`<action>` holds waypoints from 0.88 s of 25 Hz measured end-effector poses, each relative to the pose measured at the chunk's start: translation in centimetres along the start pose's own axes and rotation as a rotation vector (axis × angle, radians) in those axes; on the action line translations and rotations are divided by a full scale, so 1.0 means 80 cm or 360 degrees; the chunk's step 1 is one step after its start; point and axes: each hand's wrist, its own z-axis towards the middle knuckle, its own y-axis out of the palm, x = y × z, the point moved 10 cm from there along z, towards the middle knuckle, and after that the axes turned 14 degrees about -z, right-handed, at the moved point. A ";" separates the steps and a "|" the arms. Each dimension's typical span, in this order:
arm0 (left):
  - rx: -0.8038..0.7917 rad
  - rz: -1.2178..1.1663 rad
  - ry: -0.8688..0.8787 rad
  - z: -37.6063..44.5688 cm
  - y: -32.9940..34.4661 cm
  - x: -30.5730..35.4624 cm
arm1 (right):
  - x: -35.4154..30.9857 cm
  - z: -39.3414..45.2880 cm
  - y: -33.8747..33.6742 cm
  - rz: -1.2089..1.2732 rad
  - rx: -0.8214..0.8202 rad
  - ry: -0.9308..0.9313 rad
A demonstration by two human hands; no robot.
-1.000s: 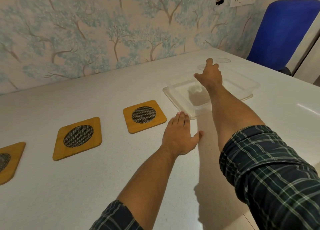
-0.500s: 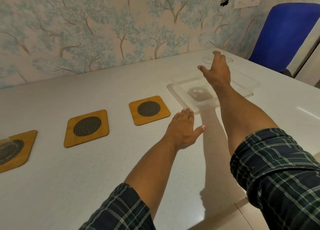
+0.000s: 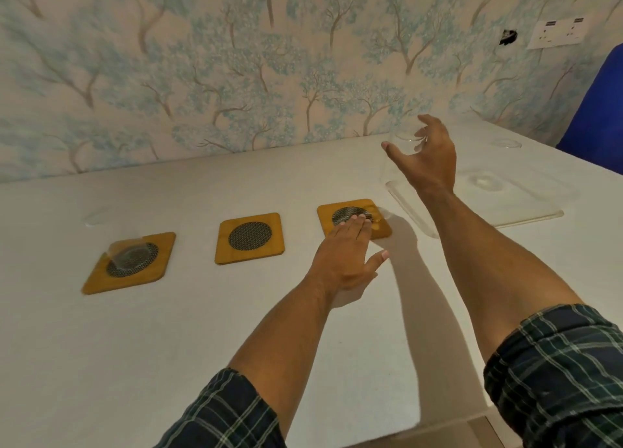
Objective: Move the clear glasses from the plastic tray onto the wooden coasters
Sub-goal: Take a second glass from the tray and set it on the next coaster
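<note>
The clear glass (image 3: 406,146) is now off the plastic tray (image 3: 526,216) and in the air, gripped in the right hand (image 3: 426,159), whose fingers curl round its side; half a second ago that hand was only reaching over the tray near the table's far right corner. That makes the pick done and the carry begun, likely toward the nearest coaster (image 3: 354,218). The left hand (image 3: 347,255) lies flat and open, its fingertips now on that coaster (perhaps steadying it). The middle coaster (image 3: 249,238) is bare, while the left coaster (image 3: 129,262) already bears a glass (image 3: 128,253). The table (image 3: 135,346) is pale and speckled, set against tree-patterned wallpaper (image 3: 236,76), with a blue chair (image 3: 596,110) at its right end.
</note>
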 end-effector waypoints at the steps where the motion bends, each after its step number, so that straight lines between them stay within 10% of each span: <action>1: 0.0016 0.0030 -0.0023 -0.012 -0.012 -0.014 | -0.019 -0.011 0.012 0.0059 -0.0050 -0.0030; 22: 0.0165 0.0086 -0.0935 -0.251 -0.098 -0.237 | -0.257 -0.188 0.209 0.0435 -0.0989 -0.0229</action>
